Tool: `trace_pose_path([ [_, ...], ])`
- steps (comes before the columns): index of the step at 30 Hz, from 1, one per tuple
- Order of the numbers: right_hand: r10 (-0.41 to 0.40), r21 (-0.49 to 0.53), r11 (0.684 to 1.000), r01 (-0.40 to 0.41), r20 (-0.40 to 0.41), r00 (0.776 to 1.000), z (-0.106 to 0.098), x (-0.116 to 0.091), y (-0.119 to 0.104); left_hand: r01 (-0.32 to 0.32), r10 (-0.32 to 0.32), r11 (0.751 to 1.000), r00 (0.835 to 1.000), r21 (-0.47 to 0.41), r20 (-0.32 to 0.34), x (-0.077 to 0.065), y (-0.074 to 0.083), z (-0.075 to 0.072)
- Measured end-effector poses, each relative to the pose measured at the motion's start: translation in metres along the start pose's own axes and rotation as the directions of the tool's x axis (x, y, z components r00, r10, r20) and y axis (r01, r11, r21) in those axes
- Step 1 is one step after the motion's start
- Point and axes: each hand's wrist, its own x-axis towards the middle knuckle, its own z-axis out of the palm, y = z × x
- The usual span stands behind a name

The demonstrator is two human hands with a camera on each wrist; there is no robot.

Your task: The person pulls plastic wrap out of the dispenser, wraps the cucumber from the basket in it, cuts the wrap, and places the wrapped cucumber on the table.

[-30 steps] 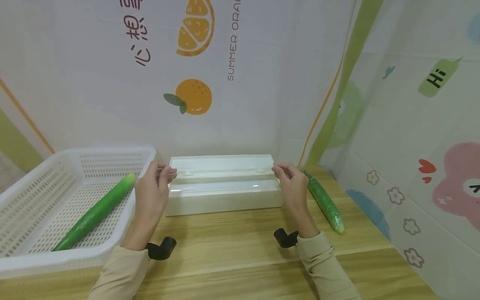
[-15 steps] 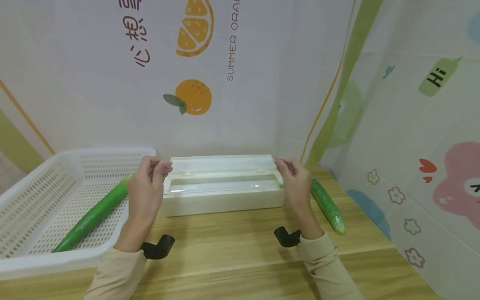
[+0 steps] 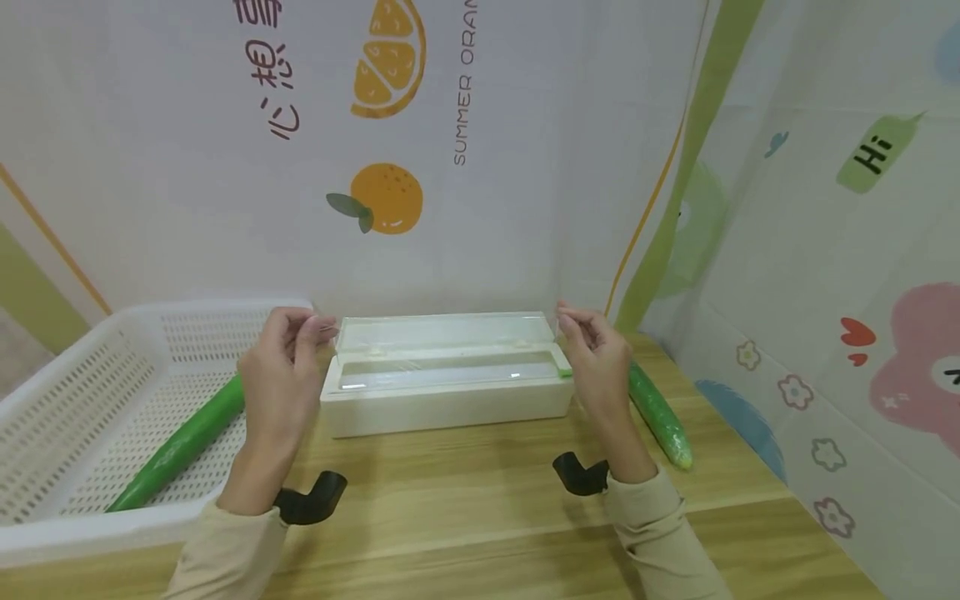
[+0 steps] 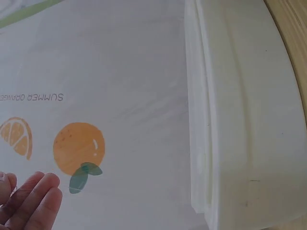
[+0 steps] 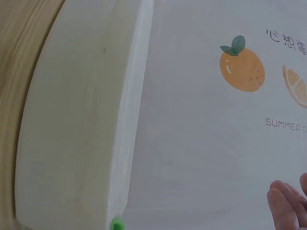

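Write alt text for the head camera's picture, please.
A person's left hand and right hand pinch clear film at a long white box on a wooden table. One cucumber lies in a white basket at left, a second cucumber at right.

The head view looks down at the white box; sideways-turned wrist views, closer in, share the printed orange behind it.

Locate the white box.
In the head view, the white box stands near the middle, between left hand and right hand, right of the basket.
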Motion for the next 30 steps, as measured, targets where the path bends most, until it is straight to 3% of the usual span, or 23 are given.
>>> trace_pose_path([
  [7,-0.019,0.043,0.999,0.019,-0.006,1.000,0.000,0.001,-0.006,-0.002,0.000,0.998,1.000,-0.070,-0.020,0.000,0.006,-0.005],
  [15,-0.048,0.033,0.998,0.048,-0.015,0.999,-0.004,0.001,-0.014,-0.046,0.038,0.985,0.998,-0.168,-0.048,0.002,0.013,-0.008],
  [22,-0.087,0.077,0.993,0.089,-0.022,0.996,-0.007,0.003,-0.021,-0.062,0.049,0.985,0.995,-0.162,-0.082,0.004,0.022,-0.011],
  [30,-0.135,0.045,0.990,0.135,-0.021,0.991,-0.012,0.003,-0.030,-0.092,0.073,0.981,0.991,-0.168,-0.112,0.004,0.030,-0.017],
])
